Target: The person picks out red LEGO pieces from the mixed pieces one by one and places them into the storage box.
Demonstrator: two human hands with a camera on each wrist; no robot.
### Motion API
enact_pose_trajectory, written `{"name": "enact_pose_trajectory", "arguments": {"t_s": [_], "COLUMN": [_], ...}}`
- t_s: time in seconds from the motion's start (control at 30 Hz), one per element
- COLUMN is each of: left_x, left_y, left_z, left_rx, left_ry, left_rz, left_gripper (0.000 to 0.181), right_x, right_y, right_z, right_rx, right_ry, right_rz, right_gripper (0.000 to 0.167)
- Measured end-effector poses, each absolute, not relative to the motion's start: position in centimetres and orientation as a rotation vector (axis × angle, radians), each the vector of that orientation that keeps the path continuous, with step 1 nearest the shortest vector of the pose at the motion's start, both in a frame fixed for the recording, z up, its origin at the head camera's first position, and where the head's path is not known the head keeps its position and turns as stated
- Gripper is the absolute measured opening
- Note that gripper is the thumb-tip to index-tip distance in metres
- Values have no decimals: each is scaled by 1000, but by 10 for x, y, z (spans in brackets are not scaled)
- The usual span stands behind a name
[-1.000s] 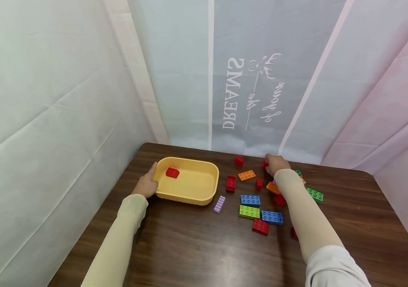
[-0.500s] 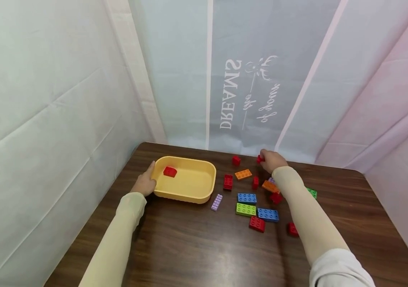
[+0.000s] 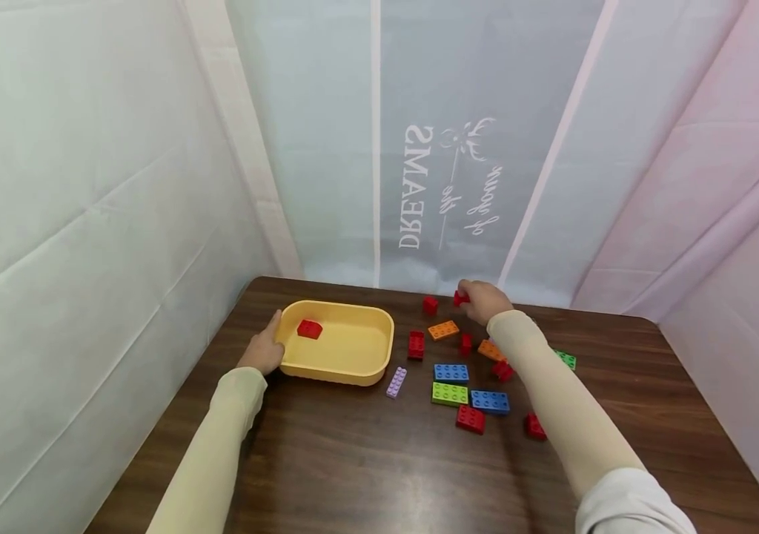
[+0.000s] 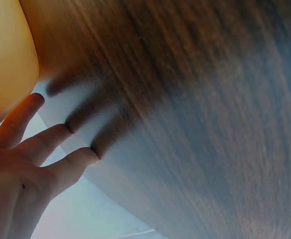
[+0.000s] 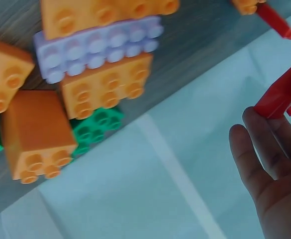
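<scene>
In the head view my left hand (image 3: 262,351) rests against the left side of a yellow tray (image 3: 336,374). Its fingers look straight and spread in the left wrist view, with fingertips at the table beside the tray wall; the thumb is hidden there. Inside the tray lies a red brick (image 3: 309,329). Near the table's back edge, my right hand (image 3: 490,301) pinches another red brick (image 5: 283,92) between thumb and fingers, raised off the table. Just left of it a separate red brick (image 3: 430,305) sits on the table.
Loose toy bricks lie right of the tray: an orange one (image 3: 443,330), a lilac one (image 3: 396,382), a lime one (image 3: 449,394), blue ones (image 3: 490,401) and several red ones. Orange, lilac and green bricks crowd under the right forearm. A fabric backdrop (image 3: 453,89) hangs behind the table.
My right hand has lifted the red brick from the table's back and moved left with it. The left hand stays at the tray. The head view has shifted slightly.
</scene>
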State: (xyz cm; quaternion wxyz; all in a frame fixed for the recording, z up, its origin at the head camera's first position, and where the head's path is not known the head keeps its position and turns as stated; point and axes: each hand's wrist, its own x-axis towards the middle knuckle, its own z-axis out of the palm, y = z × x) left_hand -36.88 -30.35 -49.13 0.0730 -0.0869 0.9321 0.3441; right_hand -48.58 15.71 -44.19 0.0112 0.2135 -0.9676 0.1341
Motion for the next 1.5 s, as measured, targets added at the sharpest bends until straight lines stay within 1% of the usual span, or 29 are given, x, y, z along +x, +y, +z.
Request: {"name": "enact_pose_trajectory", "arguments": {"t_s": [0.27, 0.63, 0.93, 1.37, 1.5], "left_x": [-363, -362, -366, -364, -364], "left_y": [-309, -310, -304, -301, -299], "left_z": [-497, -498, -492, -492, -492], "left_rx": [-288, -309, -303, -317, -319], "left_ry": [2797, 2790, 2786, 2802, 2804], "left_rz": [1047, 1066, 1072, 1073, 1079], "left_gripper": [81, 81, 80, 80, 80], "right_x": [-481, -471, -466, -453, -449], "right_y": [123, 70, 44, 1, -14], "right_z": [-440, -426, -424, -416, -414], "right_rx": [760, 889, 952, 1035, 1103], "right_ry": [-2969, -2968, -2953, -2936, -2911], "right_rz": [421, 403, 467, 413, 413], "right_gripper": [18, 16, 17, 18, 15]}}
